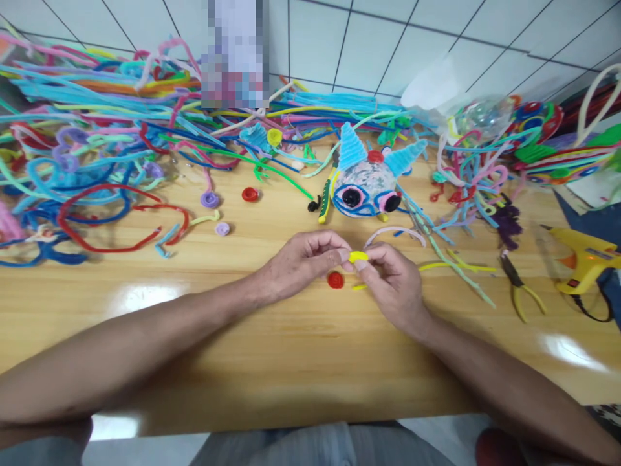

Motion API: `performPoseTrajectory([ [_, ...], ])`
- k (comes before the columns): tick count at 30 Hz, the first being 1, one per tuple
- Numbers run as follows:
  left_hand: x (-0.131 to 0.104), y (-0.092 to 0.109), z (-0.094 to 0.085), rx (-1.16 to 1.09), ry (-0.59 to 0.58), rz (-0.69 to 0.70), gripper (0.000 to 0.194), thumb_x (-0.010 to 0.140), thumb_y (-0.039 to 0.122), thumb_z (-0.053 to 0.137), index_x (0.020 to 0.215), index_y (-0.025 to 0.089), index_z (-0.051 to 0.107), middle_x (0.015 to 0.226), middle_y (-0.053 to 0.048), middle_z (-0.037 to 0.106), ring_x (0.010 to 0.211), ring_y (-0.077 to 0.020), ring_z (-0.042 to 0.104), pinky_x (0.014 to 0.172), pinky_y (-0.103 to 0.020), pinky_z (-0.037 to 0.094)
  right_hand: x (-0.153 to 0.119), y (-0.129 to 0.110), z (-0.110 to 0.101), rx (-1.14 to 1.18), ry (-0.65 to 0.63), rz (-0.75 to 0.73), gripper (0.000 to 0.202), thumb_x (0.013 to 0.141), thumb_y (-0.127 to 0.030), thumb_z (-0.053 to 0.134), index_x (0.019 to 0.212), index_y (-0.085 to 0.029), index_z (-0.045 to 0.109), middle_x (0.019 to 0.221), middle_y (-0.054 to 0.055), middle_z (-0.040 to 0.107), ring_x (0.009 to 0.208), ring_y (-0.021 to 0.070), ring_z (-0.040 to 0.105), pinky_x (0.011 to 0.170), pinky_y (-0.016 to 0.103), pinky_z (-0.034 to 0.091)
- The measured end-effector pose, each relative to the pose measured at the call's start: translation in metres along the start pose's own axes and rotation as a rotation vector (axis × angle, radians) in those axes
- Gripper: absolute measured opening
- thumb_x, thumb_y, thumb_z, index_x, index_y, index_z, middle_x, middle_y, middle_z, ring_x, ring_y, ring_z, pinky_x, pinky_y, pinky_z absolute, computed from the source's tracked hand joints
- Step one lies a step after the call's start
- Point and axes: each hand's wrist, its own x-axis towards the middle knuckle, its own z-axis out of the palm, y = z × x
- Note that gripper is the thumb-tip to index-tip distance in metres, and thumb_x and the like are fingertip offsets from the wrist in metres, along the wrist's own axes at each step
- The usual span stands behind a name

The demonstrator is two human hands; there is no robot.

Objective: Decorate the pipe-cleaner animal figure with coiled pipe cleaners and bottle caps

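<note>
A small yellow coil of pipe cleaner (358,256) is pinched between the fingertips of both hands, above the middle of the table. My left hand (310,262) grips its left edge with thumb and fingers. From the other side, my right hand (395,281) holds it between thumb and forefinger. Just below lies a red pipe-cleaner coil (335,280). Behind the hands stands a cat-like head (366,184) with blue ears, black eyes in pink rings and blue outlines. A pale lilac pipe cleaner (395,232) curves on the table beyond my right hand.
Heaps of coloured pipe cleaners (97,149) cover the back and left. Pliers with yellow handles (521,288) and a yellow glue gun (587,259) lie at the right. Small coils, one purple (209,199) and one red (250,194), sit left of the head.
</note>
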Motion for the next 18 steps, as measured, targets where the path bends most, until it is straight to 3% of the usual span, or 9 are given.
performPoseTrajectory([
  [18, 0.0010, 0.0002, -0.0001, 0.009, 0.001, -0.006, 0.018, 0.091, 0.032, 0.075, 0.092, 0.014, 0.073, 0.085, -0.003, 0.078, 0.069, -0.0104, 0.065, 0.067, -0.023, 0.052, -0.0001, -0.0009, 0.0007, 0.001, -0.005, 0.011, 0.011, 0.097, -0.028, 0.067, 0.087, -0.024, 0.065, 0.078, -0.001, 0.071, 0.070, 0.0151, 0.064, 0.065, 0.031, 0.050],
])
